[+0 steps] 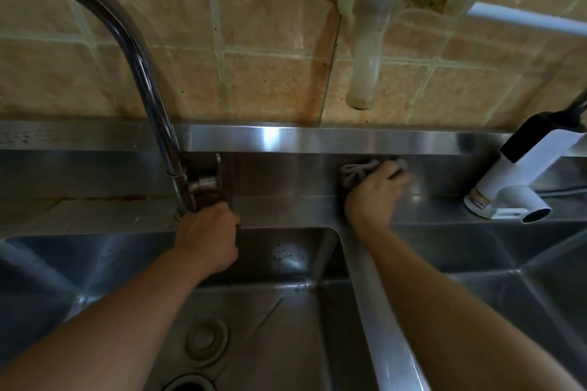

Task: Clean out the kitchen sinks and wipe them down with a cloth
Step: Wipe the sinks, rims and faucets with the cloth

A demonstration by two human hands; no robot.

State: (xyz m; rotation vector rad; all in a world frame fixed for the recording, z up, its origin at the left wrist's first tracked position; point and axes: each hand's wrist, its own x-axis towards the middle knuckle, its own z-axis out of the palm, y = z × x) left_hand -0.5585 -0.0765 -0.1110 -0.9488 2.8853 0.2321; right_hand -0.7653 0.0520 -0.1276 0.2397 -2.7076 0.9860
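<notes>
Single head-worn view, wide-angle, looking forward and steeply down.

Aimed from above the divider (381, 311) between two steel sink basins (270, 311), facing the tiled wall (254, 41) behind. Close in: both forearms reaching up from the bottom edge, left hand (208, 238) and right hand (374, 194) near mid-frame. Strongly bowed at the edges, probably lens distortion. No second view here to overlap with.

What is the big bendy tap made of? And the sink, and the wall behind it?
The tall curved tap looks like polished metal, probably chromed or stainless steel: it gleams with bright streaks. The sink looks like brushed stainless steel: grey, with soft, smeared reflections. The wall looks like glazed ceramic tile: tan squares with pale grout lines, stained in places.
</notes>
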